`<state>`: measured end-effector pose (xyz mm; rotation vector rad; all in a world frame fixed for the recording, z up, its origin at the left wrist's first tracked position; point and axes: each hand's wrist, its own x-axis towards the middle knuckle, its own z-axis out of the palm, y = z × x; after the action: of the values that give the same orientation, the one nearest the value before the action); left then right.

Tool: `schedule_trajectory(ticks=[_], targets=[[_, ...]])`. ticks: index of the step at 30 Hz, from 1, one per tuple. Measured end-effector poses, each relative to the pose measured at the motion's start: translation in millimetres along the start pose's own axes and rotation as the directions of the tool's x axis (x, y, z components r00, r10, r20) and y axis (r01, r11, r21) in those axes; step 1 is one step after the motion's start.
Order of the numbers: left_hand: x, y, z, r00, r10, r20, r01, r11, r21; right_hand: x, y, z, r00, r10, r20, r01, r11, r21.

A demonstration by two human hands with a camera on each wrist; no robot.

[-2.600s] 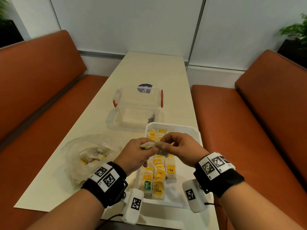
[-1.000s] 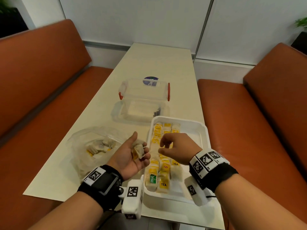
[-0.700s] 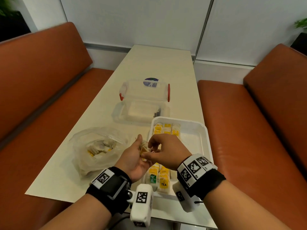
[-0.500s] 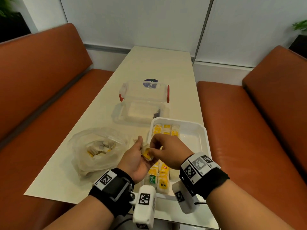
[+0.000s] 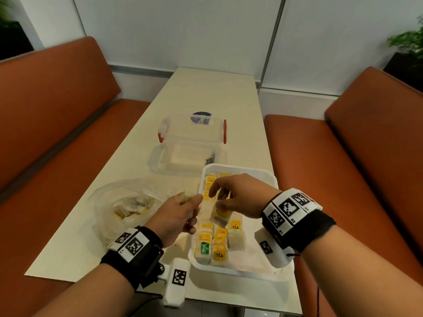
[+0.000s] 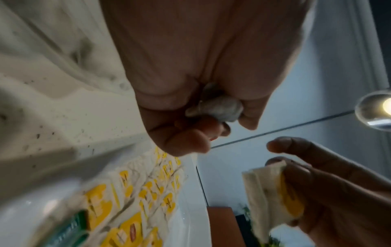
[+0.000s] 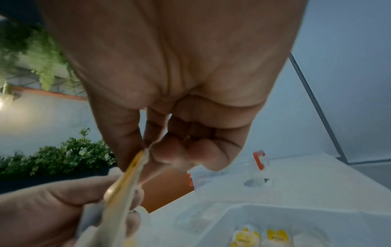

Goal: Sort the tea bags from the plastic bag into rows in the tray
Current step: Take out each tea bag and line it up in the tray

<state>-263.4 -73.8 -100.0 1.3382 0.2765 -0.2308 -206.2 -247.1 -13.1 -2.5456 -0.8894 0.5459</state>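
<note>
From the head view, a long cream laminate surface [image 5: 206, 92] runs between two rust-orange padded benches [image 5: 57, 110]. A white rectangular plastic tray [image 5: 271, 179] sits near its right edge, holding soft papery tea bags with yellow tags [image 5: 219, 248] laid in rows along its left side, one with a green label. Left of the tray lies a crumpled clear plastic bag [image 5: 107, 202] with more pale tea bags heaped inside. Beyond the tray stands a clear plastic box with red clips [image 5: 192, 131], and its lid lies flat just in front of it. The left hand [image 5: 176, 216] hovers beside the tray's left wall, fingers curled around a small pale wad. The right hand [image 5: 238, 197] is above the tray, pinching a yellow-tagged tea bag [image 5: 220, 212] that hangs over the rows.

The left wrist view shows what the head view hides: the wad is a greyish, rounded crumpled tea bag [image 6: 217, 108] tucked between thumb and curled fingers. The rows below are blurred yellow patches.

The right wrist view shows the held bag edge-on [image 7: 127, 180], thin and flat, nipped at its top corner between thumb and forefinger [image 7: 125, 133], with the other fingers folded in.
</note>
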Motion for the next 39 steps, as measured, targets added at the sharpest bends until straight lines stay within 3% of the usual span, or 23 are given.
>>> schedule_trajectory(ticks=[2, 4, 6, 9, 17, 20, 23, 28, 39], targets=[[-1.6, 1.0, -0.8, 0.99, 0.085, 0.11, -0.107, 0.971, 0.213, 0.3, -0.3, -3.5, 1.0, 0.019, -0.012, -0.019, 1.0, -0.014], [-3.3, 3.0, 2.4, 0.971, 0.136, 0.194, -0.206, 0.89, 0.407, 1.0, -2.1, -5.7, 1.0, 0.015, -0.022, -0.016, 0.999, -0.044], [-4.8, 4.7, 8.5, 0.955, 0.178, 0.239, -0.274, 0.837, 0.474, 0.0, -4.6, -6.8, 0.998, -0.013, -0.056, 0.009, 0.997, -0.074], [-4.6, 5.3, 16.6, 0.95, 0.252, 0.185, -0.309, 0.845, 0.437, -3.6, -5.2, -7.8, 0.988, -0.062, -0.141, 0.052, 0.996, -0.077], [-0.5, -7.6, 13.3, 0.975, 0.184, 0.122, -0.22, 0.857, 0.466, -8.2, 8.4, -5.6, 0.998, 0.024, -0.051, -0.031, 0.989, -0.144], [4.8, -14.9, 0.3, 0.979, 0.185, 0.081, -0.199, 0.809, 0.553, -8.0, 23.3, 9.0, 0.99, 0.122, 0.067, -0.105, 0.969, -0.222], [7.7, -20.8, -6.6, 0.985, 0.158, 0.07, -0.165, 0.738, 0.654, -6.6, 36.4, 27.5, 0.957, 0.209, 0.2, -0.145, 0.944, -0.295], [11.9, -26.4, -6.6, 0.989, 0.134, 0.064, -0.143, 0.746, 0.65, -0.4, 50.2, 56.8, 0.876, 0.283, 0.39, -0.148, 0.928, -0.341], [10.1, -24.9, -7.4, 0.991, 0.117, 0.06, -0.127, 0.726, 0.676, 19.3, 58.5, 74.4, 0.866, 0.385, 0.319, -0.309, 0.914, -0.262]])
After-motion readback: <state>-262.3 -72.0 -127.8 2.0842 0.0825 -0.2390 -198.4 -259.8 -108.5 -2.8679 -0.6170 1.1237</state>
